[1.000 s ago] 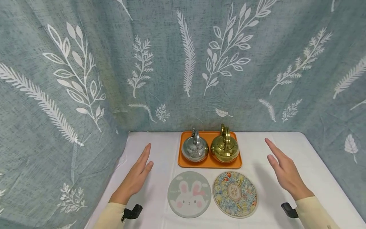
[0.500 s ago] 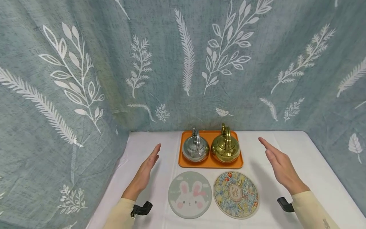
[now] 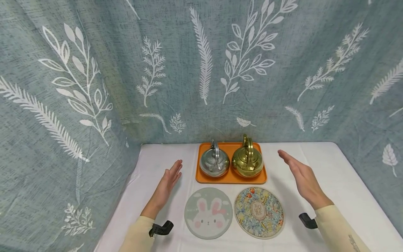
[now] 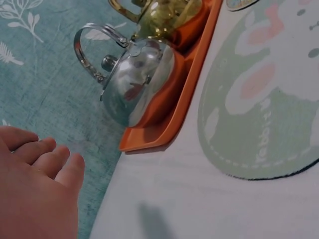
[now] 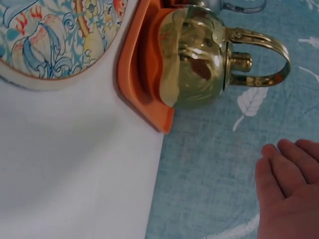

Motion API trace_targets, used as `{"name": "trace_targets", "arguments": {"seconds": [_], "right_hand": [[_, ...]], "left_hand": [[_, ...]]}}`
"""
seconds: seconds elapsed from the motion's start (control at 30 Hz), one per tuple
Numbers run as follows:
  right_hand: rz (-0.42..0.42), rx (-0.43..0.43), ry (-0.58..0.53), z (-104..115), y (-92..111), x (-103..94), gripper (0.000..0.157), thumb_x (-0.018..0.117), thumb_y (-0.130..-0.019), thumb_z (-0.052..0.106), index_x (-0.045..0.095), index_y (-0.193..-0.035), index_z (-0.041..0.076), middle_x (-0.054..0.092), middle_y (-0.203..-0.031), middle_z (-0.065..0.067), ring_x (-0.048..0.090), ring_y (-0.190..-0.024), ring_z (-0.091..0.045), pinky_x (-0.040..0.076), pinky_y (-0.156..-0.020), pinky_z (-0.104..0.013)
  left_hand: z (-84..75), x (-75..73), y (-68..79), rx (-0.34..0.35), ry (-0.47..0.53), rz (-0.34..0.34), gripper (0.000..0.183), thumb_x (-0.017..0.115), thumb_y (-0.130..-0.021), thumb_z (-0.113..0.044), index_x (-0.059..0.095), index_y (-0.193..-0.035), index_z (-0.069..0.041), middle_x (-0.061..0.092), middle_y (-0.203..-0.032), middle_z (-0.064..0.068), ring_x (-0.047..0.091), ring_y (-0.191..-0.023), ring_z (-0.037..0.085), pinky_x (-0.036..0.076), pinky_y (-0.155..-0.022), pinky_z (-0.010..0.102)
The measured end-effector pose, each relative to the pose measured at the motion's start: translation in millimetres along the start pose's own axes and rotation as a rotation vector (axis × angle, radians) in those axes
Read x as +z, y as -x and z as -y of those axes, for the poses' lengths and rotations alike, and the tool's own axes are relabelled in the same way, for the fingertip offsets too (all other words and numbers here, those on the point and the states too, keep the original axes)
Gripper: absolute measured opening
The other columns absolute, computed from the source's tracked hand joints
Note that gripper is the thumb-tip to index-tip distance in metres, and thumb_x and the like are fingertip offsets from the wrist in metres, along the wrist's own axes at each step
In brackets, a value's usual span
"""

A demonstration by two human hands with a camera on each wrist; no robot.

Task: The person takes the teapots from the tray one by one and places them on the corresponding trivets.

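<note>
Two shiny teapots stand side by side on an orange tray (image 3: 231,180) at the back of the table: a silver teapot (image 3: 214,164) on the left and a gold teapot (image 3: 247,163) on the right. Each has an arched handle over its lid. To the left of the tray my left hand (image 3: 165,187) is held above the table with extended fingers and nothing in it. On the opposite side, right of the gold teapot, my right hand (image 3: 304,180) is likewise raised, fingers straight, holding nothing. Both wrist views show a teapot apart from the fingers.
In front of the tray lie two round mats: a green one with a rabbit (image 3: 208,213) and a flowered one (image 3: 259,212). A white cloth (image 3: 170,241) covers the table. Leaf-patterned blue-green curtains (image 3: 176,70) rise behind and at both sides.
My left hand has moved right, toward the silver teapot's side of the tray. My right hand has moved left, toward the gold teapot. The teapots, tray and mats have stayed put.
</note>
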State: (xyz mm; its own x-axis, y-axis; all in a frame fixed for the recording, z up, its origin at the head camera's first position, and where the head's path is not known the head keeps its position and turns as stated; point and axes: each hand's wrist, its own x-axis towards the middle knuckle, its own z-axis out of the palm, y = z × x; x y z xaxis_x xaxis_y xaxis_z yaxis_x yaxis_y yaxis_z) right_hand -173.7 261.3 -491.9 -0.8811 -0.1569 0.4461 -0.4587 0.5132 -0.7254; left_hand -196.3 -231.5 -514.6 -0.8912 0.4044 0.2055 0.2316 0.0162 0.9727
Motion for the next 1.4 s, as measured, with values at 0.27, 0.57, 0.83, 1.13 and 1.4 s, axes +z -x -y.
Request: {"name": "trace_targets", "arguments": {"seconds": [0.27,0.57,0.83,1.13,1.4], "right_hand": [[0.017,0.047,-0.037,1,-6,6.6,0.046,0.037,-0.12,0.015,0.049,-0.162,0.001,0.056,-0.157,-0.022,0.053,-0.144,-0.04,0.032,-0.11,-0.005],[0.046,0.076,-0.088,-1,-9,14.9,0.047,0.035,-0.121,0.019,0.048,-0.163,0.003,0.055,-0.159,-0.02,0.05,-0.145,-0.046,0.032,-0.113,-0.007],[0.058,0.105,-0.065,1,-14,20.6,0.049,0.039,-0.121,0.025,0.047,-0.164,0.003,0.055,-0.159,-0.017,0.049,-0.147,-0.043,0.032,-0.112,-0.007],[0.037,0.103,-0.172,6,-27,28.7,0.048,0.039,-0.121,0.024,0.049,-0.161,0.0,0.056,-0.158,-0.02,0.053,-0.144,-0.043,0.038,-0.112,-0.008],[0.045,0.12,-0.226,9,-40,39.0,0.051,0.038,-0.121,0.028,0.049,-0.16,-0.004,0.054,-0.158,-0.023,0.053,-0.144,-0.041,0.041,-0.111,-0.01]], "left_hand": [[8.5,1.6,-2.4,-0.025,0.083,0.014,0.083,0.004,-0.117,-0.054,0.005,-0.169,0.011,0.007,-0.178,0.025,0.003,-0.163,0.045,0.025,-0.128,0.02],[18.5,4.8,-6.0,-0.046,0.247,0.061,0.083,0.001,-0.116,-0.052,0.0,-0.167,0.013,0.0,-0.177,0.029,-0.005,-0.161,0.05,0.022,-0.131,0.027],[29.5,10.1,-8.2,-0.05,0.367,0.086,0.084,-0.002,-0.115,-0.053,-0.005,-0.166,0.015,-0.008,-0.176,0.032,-0.008,-0.163,0.045,0.017,-0.133,0.03],[42.2,11.4,-7.9,-0.093,0.438,0.088,0.088,-0.001,-0.114,-0.058,-0.005,-0.166,0.013,-0.009,-0.176,0.03,-0.008,-0.164,0.042,0.011,-0.134,0.035],[48.0,13.9,-10.1,-0.107,0.523,0.076,0.092,0.002,-0.113,-0.062,-0.005,-0.166,0.013,-0.01,-0.177,0.029,-0.008,-0.164,0.04,0.0,-0.134,0.043]]}}
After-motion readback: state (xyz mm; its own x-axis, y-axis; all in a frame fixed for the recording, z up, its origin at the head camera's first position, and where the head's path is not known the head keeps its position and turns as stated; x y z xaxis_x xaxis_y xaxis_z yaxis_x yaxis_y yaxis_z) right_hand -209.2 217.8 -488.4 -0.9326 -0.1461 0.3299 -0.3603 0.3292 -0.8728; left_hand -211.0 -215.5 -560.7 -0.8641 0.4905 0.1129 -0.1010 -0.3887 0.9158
